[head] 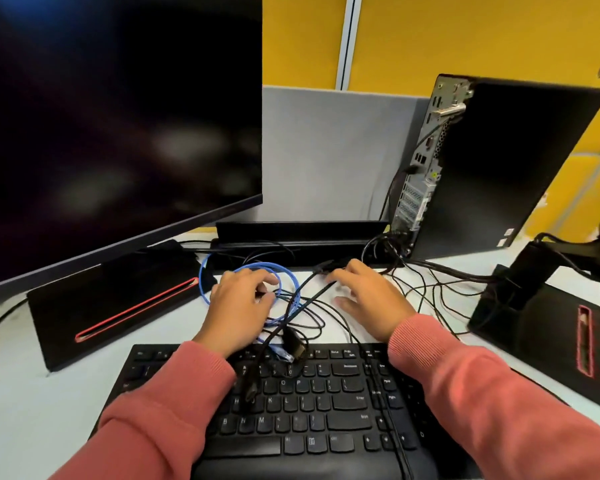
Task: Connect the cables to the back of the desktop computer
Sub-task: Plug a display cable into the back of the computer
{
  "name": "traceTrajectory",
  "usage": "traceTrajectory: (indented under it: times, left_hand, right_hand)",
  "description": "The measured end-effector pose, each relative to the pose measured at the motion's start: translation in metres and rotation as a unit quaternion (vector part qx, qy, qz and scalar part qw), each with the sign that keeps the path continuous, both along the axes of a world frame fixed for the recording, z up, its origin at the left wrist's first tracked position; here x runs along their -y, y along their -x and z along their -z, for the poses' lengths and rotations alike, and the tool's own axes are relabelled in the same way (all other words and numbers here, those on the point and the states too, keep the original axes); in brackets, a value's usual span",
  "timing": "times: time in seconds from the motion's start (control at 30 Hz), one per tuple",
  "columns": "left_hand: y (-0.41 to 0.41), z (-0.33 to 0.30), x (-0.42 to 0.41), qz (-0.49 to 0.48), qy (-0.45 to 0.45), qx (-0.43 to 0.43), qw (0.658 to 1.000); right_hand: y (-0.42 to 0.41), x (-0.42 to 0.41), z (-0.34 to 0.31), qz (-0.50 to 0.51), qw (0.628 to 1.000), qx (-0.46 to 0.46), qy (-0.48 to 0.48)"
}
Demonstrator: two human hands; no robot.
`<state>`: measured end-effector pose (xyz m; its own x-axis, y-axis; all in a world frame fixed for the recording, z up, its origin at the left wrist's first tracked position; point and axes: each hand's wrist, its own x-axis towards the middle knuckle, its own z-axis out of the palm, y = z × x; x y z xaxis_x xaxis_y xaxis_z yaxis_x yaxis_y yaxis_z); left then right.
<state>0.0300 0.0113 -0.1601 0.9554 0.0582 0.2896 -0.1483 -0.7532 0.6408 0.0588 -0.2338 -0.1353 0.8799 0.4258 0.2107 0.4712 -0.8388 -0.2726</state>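
A pile of cables (302, 306) lies in a tangle on the white worktop (21, 393), in the middle, just past the far edge of the black keyboard (309, 403). One of them is a blue cable (219, 271) curled in loops, and the rest are thin and black. Two black plugs (297, 344) and the blue cable's clear end rest on the top rows of keys.

The left hand (238, 308) sits on the blue loops with its fingers curled down into the wires. Its grip looks bent around a black wire, but the fingertips are hidden, so I cannot tell if it really pinches it. The right hand (368, 299) lies flat beside it on the right, with the fingers spread wide and the fingertips touching a black plug (326, 266) on a thick black cable (it holds nothing tight). Both arms wear pink sleeves (492, 393).

The desktop computer (492, 168) stands far on the right, turned so its back with the silver ports (420, 174) faces left. One black cable is already plugged in there, and more wires hang near its bottom.

A big dark monitor (111, 126) fills the left, on a black stand with a red line (136, 310). Another black stand (548, 323) is at the right edge. Behind are a grey divider (326, 150) and a yellow wall (465, 36).
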Motion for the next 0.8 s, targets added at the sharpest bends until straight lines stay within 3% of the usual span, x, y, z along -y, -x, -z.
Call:
traceTrajectory:
  times: [0.17, 0.33, 0.47, 0.8]
  left_hand:
    - [0.0, -0.001, -0.002, 0.006, 0.043, 0.02, 0.999]
    - [0.005, -0.002, 0.003, 0.054, -0.007, 0.042, 0.998]
    - [0.007, -0.003, 0.007, 0.158, -0.088, 0.049, 0.982]
    - [0.014, -0.007, 0.008, 0.212, -0.124, -0.017, 0.969]
  right_hand:
    - [0.0, 0.004, 0.015, 0.047, 0.991, 0.014, -0.122]
    - [-0.006, 0.006, 0.022, 0.061, 0.974, 0.022, -0.216]
    - [-0.009, 0.009, 0.023, 0.076, 0.943, 0.033, -0.323]
    - [-0.003, 0.013, 0.019, 0.119, 0.92, 0.076, -0.366]
